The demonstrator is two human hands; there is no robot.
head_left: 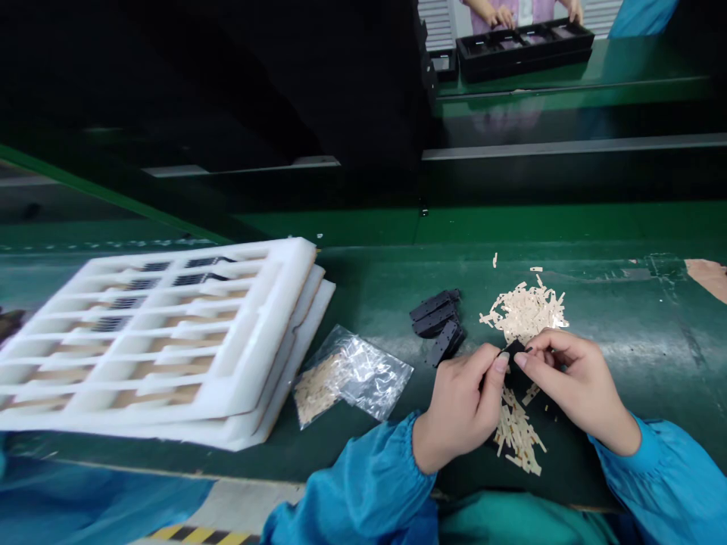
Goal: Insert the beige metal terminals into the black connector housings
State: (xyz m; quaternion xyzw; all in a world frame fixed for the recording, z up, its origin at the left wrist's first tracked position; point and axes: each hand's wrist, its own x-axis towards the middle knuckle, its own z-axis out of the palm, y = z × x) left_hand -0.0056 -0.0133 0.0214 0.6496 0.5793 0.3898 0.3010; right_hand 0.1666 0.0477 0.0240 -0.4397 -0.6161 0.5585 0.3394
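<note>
Between my two hands is a small black plastic part, mostly covered by fingers. My left hand pinches its left side between thumb and forefinger. The fingertips of my right hand are closed at its right edge; whether they also hold a smaller piece is too small to make out. Just beyond my hands lies a loose pile of small cream-coloured flat pieces. More cream pieces are spread below, between my wrists. Several black plastic blocks rest left of the pile.
A clear plastic bag with cream pieces lies left of my hands. Stacked white foam trays, the top one holding some black parts, stand at the left. Across the bench, another person's hands touch a black compartmented tray.
</note>
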